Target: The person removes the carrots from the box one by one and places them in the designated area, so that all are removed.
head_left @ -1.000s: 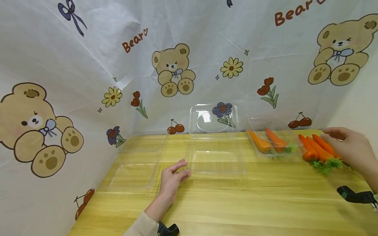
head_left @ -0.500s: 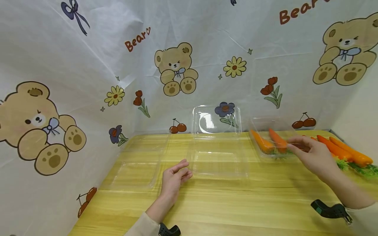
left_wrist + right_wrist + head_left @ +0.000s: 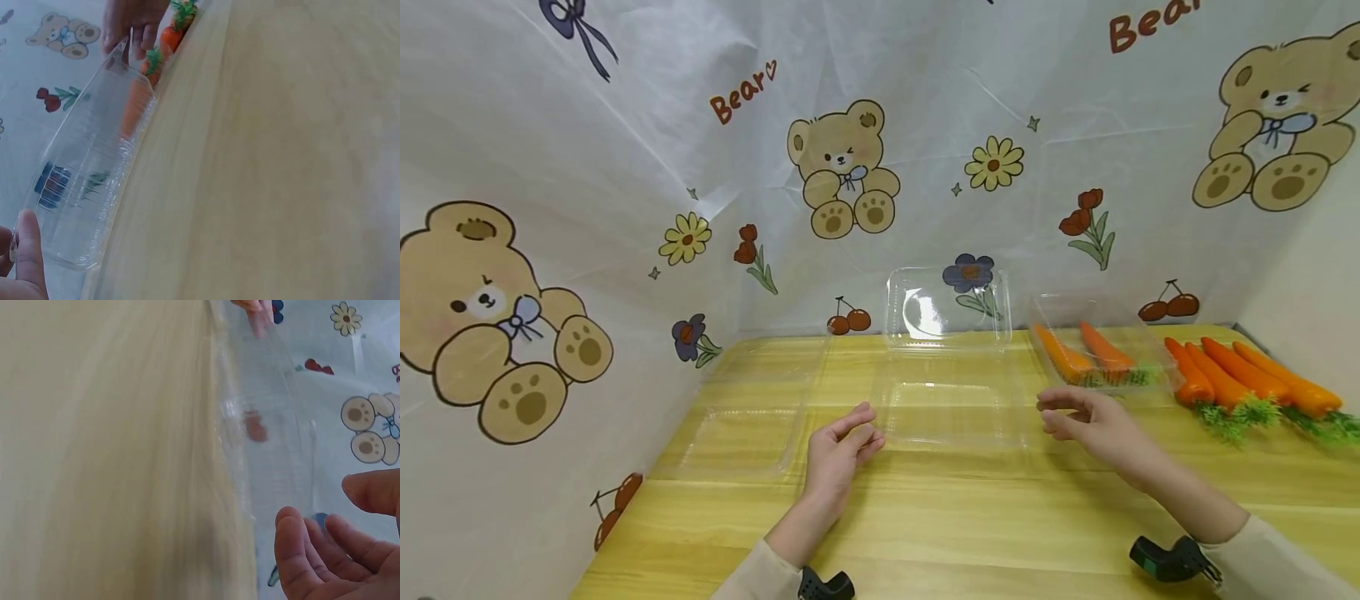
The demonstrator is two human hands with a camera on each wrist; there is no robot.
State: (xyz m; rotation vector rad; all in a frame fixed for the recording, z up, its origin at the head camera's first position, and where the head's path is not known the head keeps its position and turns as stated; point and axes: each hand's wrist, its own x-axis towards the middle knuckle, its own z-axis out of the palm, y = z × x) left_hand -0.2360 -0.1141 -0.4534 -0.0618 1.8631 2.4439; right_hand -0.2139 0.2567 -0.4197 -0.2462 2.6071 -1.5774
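Observation:
A transparent plastic clamshell box [image 3: 951, 412] lies open in the middle of the table, its lid [image 3: 950, 308] raised at the back. At its front left corner my left hand [image 3: 841, 454] pinches the rim; in the left wrist view the thumb [image 3: 30, 250] is on one side of the rim and the fingers on the other. My right hand [image 3: 1097, 425] is just off the box's right side, holding nothing. In the right wrist view a wide gap shows between its thumb and its loosely bent fingers [image 3: 294, 550].
To the right stands another transparent box [image 3: 1165, 379] with two carrots [image 3: 1107, 350] inside. Several loose carrots [image 3: 1247, 375] with green tops lie beyond it. A third open box [image 3: 741, 442] is at the left. A bear-print sheet [image 3: 925, 125] hangs behind the wooden table [image 3: 970, 533].
My right hand has moved left from the loose carrots, past the box with two carrots, to the middle box's right side. My left hand stays at that box's corner.

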